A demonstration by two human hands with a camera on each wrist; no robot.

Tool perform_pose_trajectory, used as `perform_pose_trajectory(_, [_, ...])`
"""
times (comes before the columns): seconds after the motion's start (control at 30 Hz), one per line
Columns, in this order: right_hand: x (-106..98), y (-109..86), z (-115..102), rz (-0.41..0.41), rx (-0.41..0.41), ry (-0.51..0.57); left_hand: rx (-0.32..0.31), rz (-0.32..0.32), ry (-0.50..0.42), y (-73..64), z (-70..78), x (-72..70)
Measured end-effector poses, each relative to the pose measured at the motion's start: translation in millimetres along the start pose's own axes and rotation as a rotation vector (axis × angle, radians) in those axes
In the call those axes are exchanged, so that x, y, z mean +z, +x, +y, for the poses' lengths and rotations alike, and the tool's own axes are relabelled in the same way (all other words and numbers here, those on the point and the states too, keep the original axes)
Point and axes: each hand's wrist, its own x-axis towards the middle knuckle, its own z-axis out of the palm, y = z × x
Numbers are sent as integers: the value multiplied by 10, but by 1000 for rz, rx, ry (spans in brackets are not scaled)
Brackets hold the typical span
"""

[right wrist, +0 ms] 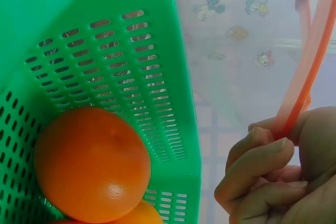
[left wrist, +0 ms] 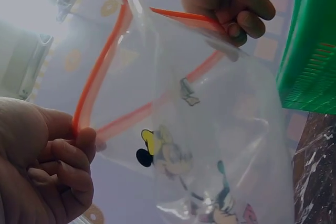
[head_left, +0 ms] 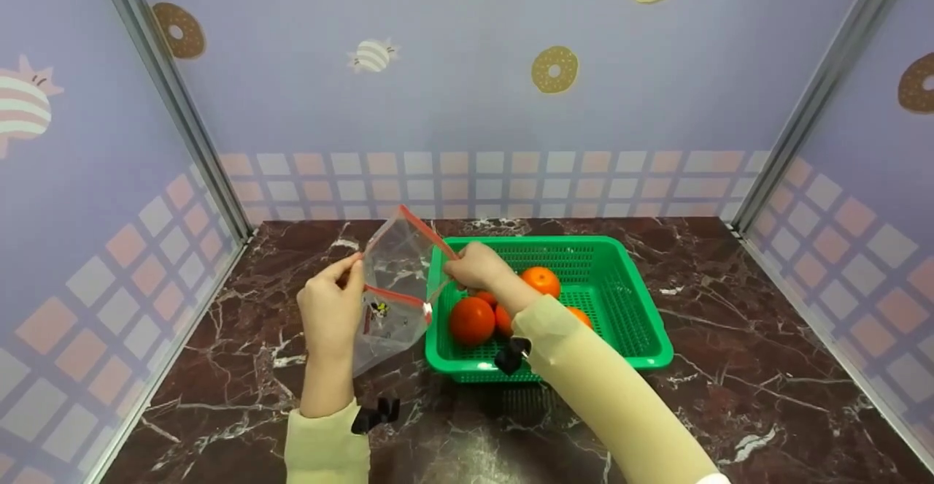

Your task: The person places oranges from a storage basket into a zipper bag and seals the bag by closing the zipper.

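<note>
A clear plastic zipper bag (head_left: 394,323) with an orange-red seal strip and cartoon prints is stretched wide at its mouth between both hands. My left hand (head_left: 332,305) pinches one side of the mouth; the left wrist view shows thumb and fingertips on the strip (left wrist: 100,72). My right hand (head_left: 481,265) pinches the opposite side, over the left end of a green basket (head_left: 646,309). Inside the basket lie several round orange fruits, among them a deep-orange one (head_left: 472,321) and a lighter one (head_left: 541,282). The right forearm hides part of the fruit.
Basket and bag are on a dark red marbled tabletop (head_left: 730,396). Purple panels (head_left: 467,104) with donut and candy prints enclose the table at the back and both sides. Metal posts (head_left: 182,104) stand at the back corners.
</note>
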Motion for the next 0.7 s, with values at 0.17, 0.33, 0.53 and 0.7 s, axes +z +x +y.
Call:
perform_pose_trajectory(0.17, [0,-12,2,-15,-12,-10,-21,-15,-27,5,-25,50])
perform_pose_trajectory(0.33, [-19,-38,25,-33,-27,10,-35,-35,-48,2,-24,75])
perform_pose_trajectory(0.53, [-66,-93,66,-74,-41,90,-40,-61,-53,7,-39,100])
perform_pose_trajectory(0.7, [-116,-155,103,-101,-41,142,-57,-83,-66,0,-20,92])
